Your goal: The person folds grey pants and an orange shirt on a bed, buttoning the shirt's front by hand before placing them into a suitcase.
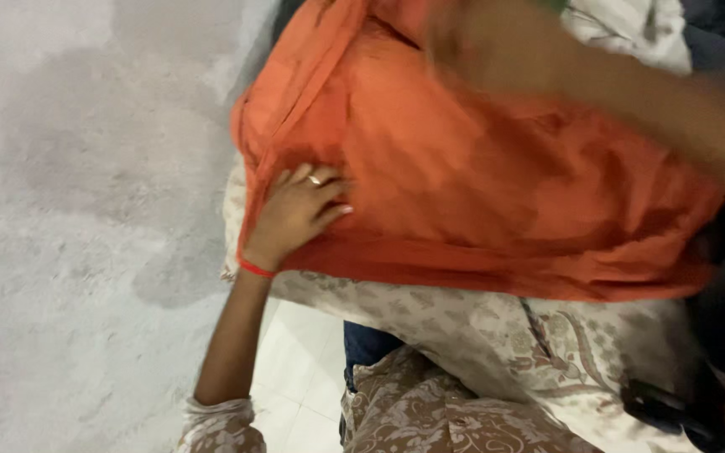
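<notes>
Rough grey concrete [69, 210], mottled with darker damp-looking patches, fills the side of the view beyond your left fingertips, and pale smooth floor tiles [304, 369] show below your left wrist.

Your left hand [295, 214] lies flat on the orange cloth [480, 176], fingers loosely spread and pressing its surface rather than gripping a fold; a ring sits on one finger [315, 179] and a thin red thread band [255, 268] circles the wrist. The cloth is thin, soft and creased, with a folded seam running up from just above your fingertips and darker blotches across its middle.

Under the heel of your left hand, the orange cloth rests on a cream fabric with a brown floral print [480, 335], draped and rumpled. The same print covers your sleeve cuff [216, 424].

Your right hand [480, 46] reaches across the top of the orange cloth, well apart from your left fingers. It is smeared by motion blur, so you cannot tell whether its fingers are open or closed on the cloth.

A dark object [669, 411] sits at the lower corner, far from both hands, too dim to identify.
</notes>
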